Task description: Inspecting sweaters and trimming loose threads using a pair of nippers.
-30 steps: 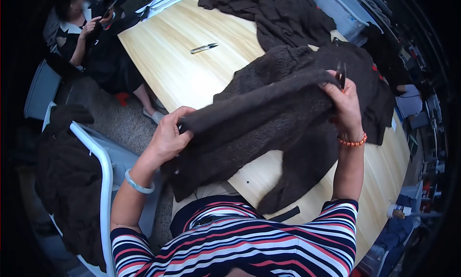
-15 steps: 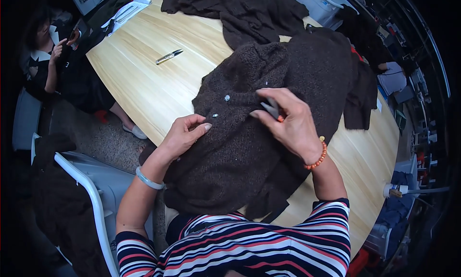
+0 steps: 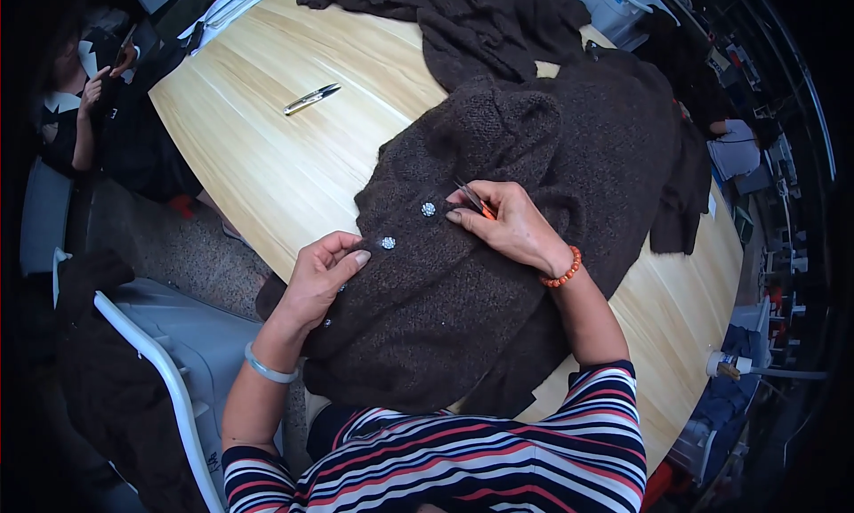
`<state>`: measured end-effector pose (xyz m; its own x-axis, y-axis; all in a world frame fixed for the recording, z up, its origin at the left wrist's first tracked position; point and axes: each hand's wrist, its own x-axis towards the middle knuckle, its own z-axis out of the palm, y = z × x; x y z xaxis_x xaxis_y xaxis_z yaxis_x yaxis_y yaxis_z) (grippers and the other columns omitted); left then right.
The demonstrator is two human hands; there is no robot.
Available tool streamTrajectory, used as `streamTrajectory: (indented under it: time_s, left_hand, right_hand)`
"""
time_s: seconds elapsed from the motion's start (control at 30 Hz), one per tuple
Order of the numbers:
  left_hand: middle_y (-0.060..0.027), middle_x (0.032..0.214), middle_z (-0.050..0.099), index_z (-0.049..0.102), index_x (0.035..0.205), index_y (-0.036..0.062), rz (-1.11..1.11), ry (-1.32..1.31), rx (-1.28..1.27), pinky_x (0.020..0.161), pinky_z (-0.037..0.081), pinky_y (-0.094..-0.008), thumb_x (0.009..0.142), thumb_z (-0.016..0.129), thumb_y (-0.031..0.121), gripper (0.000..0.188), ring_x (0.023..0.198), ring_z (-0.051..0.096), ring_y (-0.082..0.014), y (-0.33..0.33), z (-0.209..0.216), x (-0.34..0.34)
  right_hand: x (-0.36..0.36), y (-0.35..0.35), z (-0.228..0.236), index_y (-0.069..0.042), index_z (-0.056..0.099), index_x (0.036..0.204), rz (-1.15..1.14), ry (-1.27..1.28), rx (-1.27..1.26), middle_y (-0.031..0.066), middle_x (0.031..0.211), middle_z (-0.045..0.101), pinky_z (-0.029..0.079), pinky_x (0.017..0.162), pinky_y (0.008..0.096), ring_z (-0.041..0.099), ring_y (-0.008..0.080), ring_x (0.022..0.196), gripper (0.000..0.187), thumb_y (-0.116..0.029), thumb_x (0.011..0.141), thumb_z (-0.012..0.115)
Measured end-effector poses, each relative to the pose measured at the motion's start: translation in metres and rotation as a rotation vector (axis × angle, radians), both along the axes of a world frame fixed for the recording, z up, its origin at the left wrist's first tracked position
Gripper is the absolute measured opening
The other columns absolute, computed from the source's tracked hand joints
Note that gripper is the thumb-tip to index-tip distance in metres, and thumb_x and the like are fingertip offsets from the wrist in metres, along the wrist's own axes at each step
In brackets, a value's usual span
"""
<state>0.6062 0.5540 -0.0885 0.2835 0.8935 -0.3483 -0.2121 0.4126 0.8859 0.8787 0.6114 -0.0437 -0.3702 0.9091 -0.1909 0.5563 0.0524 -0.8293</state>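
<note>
A dark brown knitted cardigan (image 3: 427, 326) lies spread before me, with a row of sparkly round buttons along its edge. Thumb and fingers of my left hand (image 3: 316, 277) pinch that edge beside one button (image 3: 389, 243). Another button (image 3: 428, 209) shows farther up, between my two hands. In my right hand (image 3: 520, 233) are small thread snips (image 3: 486, 209) with an orange part, their pointed metal tips angled up and left. The fingertips of this hand are closed at the cardigan's edge, just right of the upper button.
A second pair of snips (image 3: 312, 99) lies on the wooden table (image 3: 240, 95). More brown knitwear (image 3: 480, 19) is heaped at the far side. A grey bin (image 3: 191, 335) with a white rim stands at my left. Another person (image 3: 84, 104) sits far left, near some papers (image 3: 233, 10).
My right hand has come down and left onto the cardigan's edge, the snips now pointing up. My left hand has moved slightly down and left. The buttons now face up more plainly.
</note>
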Motion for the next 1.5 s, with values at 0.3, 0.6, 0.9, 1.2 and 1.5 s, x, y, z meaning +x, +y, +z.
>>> streamTrajectory:
  time_s: [0.3, 0.6, 0.9, 1.2, 1.5]
  left_hand:
    - [-0.0033, 0.096, 0.056, 0.052, 0.120, -0.0011, 0.020, 0.267, 0.256, 0.077, 0.046, -0.0211, 0.083, 0.069, 0.004, 0.042, 0.088, 0.054, -0.0075, 0.005, 0.015, 0.018]
    - [-0.0105, 0.102, 0.064, 0.060, 0.114, 0.0003, -0.070, 0.509, 0.757, 0.083, 0.048, -0.0292, 0.074, 0.077, 0.008, 0.045, 0.094, 0.061, -0.0180, 0.044, 0.021, 0.056]
    - [-0.0166, 0.114, 0.063, 0.058, 0.119, 0.0004, 0.045, 0.303, 0.745, 0.088, 0.050, -0.0315, 0.076, 0.072, 0.001, 0.046, 0.101, 0.064, -0.0276, 0.042, 0.016, 0.063]
    - [-0.0115, 0.089, 0.067, 0.065, 0.113, 0.0008, -0.068, 0.310, 0.925, 0.069, 0.050, -0.0251, 0.074, 0.073, -0.005, 0.039, 0.078, 0.064, -0.0177, 0.050, 0.007, 0.056]
    - [-0.0107, 0.082, 0.065, 0.067, 0.108, 0.0007, -0.127, 0.319, 0.814, 0.065, 0.048, -0.0259, 0.077, 0.071, -0.002, 0.032, 0.073, 0.062, -0.0164, 0.052, 0.004, 0.054]
  right_hand:
    - [0.001, 0.001, -0.009, 0.002, 0.062, 0.102, -0.018, 0.254, -0.180, -0.0053, 0.084, 0.056, 0.040, 0.068, 0.0181, 0.047, 0.0003, 0.077, 0.017, -0.011, 0.091, 0.063]
    - [-0.006, -0.003, 0.000, -0.001, 0.061, 0.103, 0.007, 0.370, -0.282, -0.0069, 0.078, 0.053, 0.034, 0.058, 0.0161, 0.043, -0.0016, 0.068, 0.016, -0.013, 0.092, 0.061]
    - [-0.006, -0.002, 0.004, 0.000, 0.060, 0.103, -0.030, 0.373, -0.356, -0.0073, 0.079, 0.053, 0.035, 0.061, 0.0167, 0.042, -0.0015, 0.071, 0.015, -0.010, 0.093, 0.058]
    - [-0.005, -0.001, -0.005, -0.002, 0.060, 0.104, -0.033, 0.437, -0.378, -0.0092, 0.069, 0.048, 0.030, 0.052, 0.0170, 0.038, -0.0018, 0.060, 0.019, -0.018, 0.093, 0.059]
    - [-0.002, -0.001, -0.012, -0.004, 0.059, 0.106, -0.047, 0.470, -0.444, -0.0098, 0.062, 0.043, 0.025, 0.044, 0.0173, 0.033, -0.0014, 0.050, 0.023, -0.023, 0.094, 0.059]
